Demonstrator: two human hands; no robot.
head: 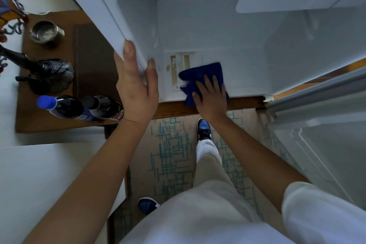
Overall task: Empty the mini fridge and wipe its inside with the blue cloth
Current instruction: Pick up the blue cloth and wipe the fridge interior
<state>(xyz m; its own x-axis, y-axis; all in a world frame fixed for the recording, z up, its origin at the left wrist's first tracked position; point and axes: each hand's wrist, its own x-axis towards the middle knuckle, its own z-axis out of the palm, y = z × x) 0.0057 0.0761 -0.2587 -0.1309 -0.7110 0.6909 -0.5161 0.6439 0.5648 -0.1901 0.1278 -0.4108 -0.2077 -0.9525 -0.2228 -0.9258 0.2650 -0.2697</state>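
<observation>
The white mini fridge (227, 31) stands open in front of me, and no items show inside it. On its floor near the front edge lies the blue cloth (202, 73). My right hand (211, 97) presses flat on the cloth, fingers spread. A patch with brownish stains (179, 67) lies on the fridge floor just left of the cloth. My left hand (136, 83) rests with straight fingers against the fridge's left front edge. Two dark bottles (79, 108), one with a blue cap, lie on the wooden surface left of the fridge.
The fridge door (320, 125) hangs open at the right. On the wooden table (39, 123) at left stand a metal cup (46, 31) and a dark lamp base (49, 75). Below are patterned flooring (170, 148) and my legs and blue shoes.
</observation>
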